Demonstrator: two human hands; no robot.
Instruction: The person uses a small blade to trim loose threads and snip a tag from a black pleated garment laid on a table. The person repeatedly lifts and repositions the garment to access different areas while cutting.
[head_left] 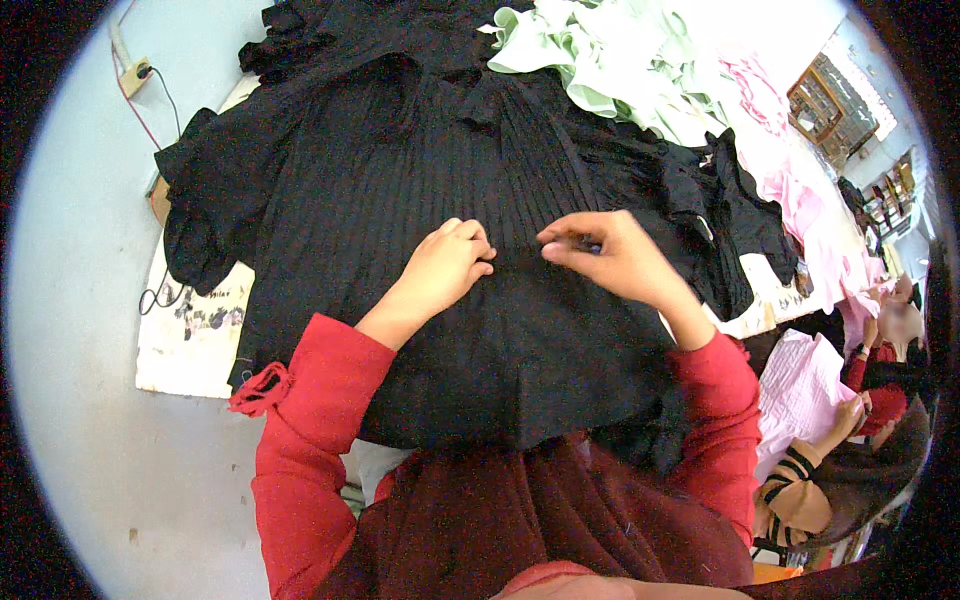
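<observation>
A black pleated garment [400, 190] lies spread over the table in front of me, its lower edge hanging toward my lap. Over its middle, my left hand [440, 270] is closed, fingers curled against the thumb. Whatever is between those fingertips is too small to make out. Just to the right, my right hand [615, 260] is bent with thumb and forefinger drawn together, pointing at the left. A small dark, bluish thing [592, 246] shows inside its grip, mostly hidden by the fingers. The two hands are a short gap apart.
More black garments [710, 200] are heaped around the far and right sides. Pale green cloth [610, 60] and pink cloth [790, 200] lie beyond. A stained table corner [190, 340] shows at left, near a wall socket [135, 78]. Other people sit at right, one handling pink cloth.
</observation>
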